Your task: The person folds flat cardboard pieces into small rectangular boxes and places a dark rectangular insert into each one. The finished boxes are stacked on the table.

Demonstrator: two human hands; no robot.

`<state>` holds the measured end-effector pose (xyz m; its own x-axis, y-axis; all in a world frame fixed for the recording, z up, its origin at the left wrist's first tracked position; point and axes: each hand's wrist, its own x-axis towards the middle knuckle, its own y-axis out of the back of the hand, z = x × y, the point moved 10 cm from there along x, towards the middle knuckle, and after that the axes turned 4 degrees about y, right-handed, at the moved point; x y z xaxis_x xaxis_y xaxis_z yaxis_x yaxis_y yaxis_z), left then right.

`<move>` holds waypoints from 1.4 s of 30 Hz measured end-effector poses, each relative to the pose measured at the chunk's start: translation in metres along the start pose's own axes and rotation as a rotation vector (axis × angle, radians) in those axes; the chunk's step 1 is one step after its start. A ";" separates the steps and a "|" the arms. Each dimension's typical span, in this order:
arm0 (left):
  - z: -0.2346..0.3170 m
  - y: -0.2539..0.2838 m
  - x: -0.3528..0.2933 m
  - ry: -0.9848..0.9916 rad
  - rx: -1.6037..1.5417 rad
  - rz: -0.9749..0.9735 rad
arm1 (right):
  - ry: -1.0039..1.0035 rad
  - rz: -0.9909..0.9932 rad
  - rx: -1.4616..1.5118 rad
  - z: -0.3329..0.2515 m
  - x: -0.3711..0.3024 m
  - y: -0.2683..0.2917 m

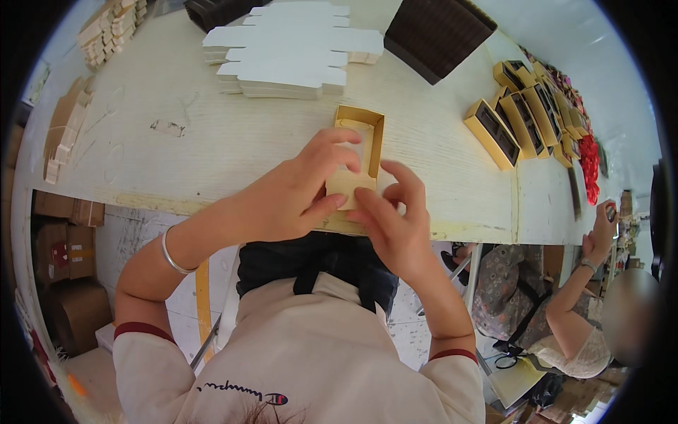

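Note:
A small gold cardboard box (378, 141) lies in front of me on the table, its far end and sides standing up and its near flap partly raised. Fingers curled, my left hand (311, 180) grips the box's left side, thumb at the near flap. My right hand (397, 219) holds the near right corner, with its thumb pressed on the flap. Both hands hide parts of the walls. Beyond the box rests a stack of flat white die-cut box blanks (286, 46).
Finished gold boxes with dark inserts (524, 120) are heaped at the right, near red material (589, 168). A dark brown container (439, 35) stands at the back. Folded card blanks (67, 131) lie on the left. Another person's hand (600, 227) is at the far right.

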<state>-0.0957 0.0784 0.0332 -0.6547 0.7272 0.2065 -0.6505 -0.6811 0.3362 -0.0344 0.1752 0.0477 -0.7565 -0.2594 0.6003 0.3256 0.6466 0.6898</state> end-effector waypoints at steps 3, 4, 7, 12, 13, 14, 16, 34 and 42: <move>0.002 -0.006 -0.005 -0.061 0.244 0.015 | 0.221 -0.042 -0.281 -0.021 -0.002 -0.005; 0.005 -0.009 -0.008 -0.090 0.331 0.026 | 0.203 -0.076 -0.280 -0.022 0.002 -0.007; 0.009 -0.018 -0.014 -0.121 0.537 0.019 | 0.131 -0.201 -0.174 -0.017 0.005 -0.017; -0.007 -0.024 -0.003 0.096 0.583 -0.160 | 0.055 -0.518 -0.067 -0.004 0.014 -0.031; -0.005 -0.026 -0.002 0.131 0.545 -0.264 | 0.060 -0.571 -0.047 -0.001 0.015 -0.031; 0.001 -0.026 -0.001 0.166 0.506 -0.368 | 0.095 -0.609 -0.040 0.000 0.016 -0.027; 0.025 -0.014 0.008 0.063 0.570 -0.353 | 0.156 -0.690 -0.035 0.005 0.015 -0.016; 0.001 0.003 -0.001 0.032 0.646 -0.016 | 0.124 -0.006 -0.159 0.074 0.137 0.121; -0.011 0.008 -0.014 0.052 0.474 0.174 | 0.017 -0.166 -0.645 0.146 0.188 0.106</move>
<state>-0.0960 0.0622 0.0227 -0.7639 0.5930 0.2547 -0.2913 -0.6690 0.6838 -0.2244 0.2997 0.1747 -0.8185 -0.3333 0.4678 0.4836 0.0396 0.8744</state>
